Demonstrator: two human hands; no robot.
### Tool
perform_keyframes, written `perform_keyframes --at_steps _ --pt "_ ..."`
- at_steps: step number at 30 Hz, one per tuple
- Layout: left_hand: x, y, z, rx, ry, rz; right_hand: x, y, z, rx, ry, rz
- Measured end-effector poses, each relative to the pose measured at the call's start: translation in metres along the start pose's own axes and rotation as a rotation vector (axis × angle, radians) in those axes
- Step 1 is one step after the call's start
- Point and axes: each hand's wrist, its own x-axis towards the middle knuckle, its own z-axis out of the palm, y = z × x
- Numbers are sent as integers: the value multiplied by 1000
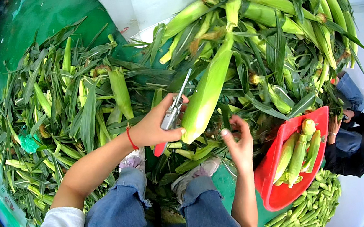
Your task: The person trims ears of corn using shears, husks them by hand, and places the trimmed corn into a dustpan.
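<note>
My left hand [160, 121], with a red cord at the wrist, grips pruning shears [172, 113] whose metal blades point up and away. A red handle end shows below the palm. Against that hand's thumb and fingertips lies the lower end of a green, husk-covered ear of corn [209, 87], slanting up to the right. Whether the fingers also hold this ear is hard to tell. My right hand [240, 140] is just right of the ear's lower end, fingers apart and curled, with nothing in it. Cut husks and leaves lie beneath both hands.
Unhusked corn [279, 11] is heaped at upper right. Husks and leaves [59, 95] cover the left floor. A red scoop-shaped container [267, 185] holds several trimmed ears, beside many small green pieces [304, 207]. Another person [349, 150] sits at far right.
</note>
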Motion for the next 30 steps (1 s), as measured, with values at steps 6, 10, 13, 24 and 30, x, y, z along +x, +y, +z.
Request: perform_keyframes --at_steps 6,10,13,24,30 --pt "7 2 31 533 54 41 31 -60 61 1031 108 215" --pt "8 5 31 536 85 52 24 -61 70 1010 209 195" --pt "6 12 23 393 7 56 23 -55 56 1161 43 168" --pt "-5 20 -37 -759 501 126 19 -18 16 1743 -229 191" --pt "-58 -10 -54 1199 199 -263 1 -27 2 25 1 -54"
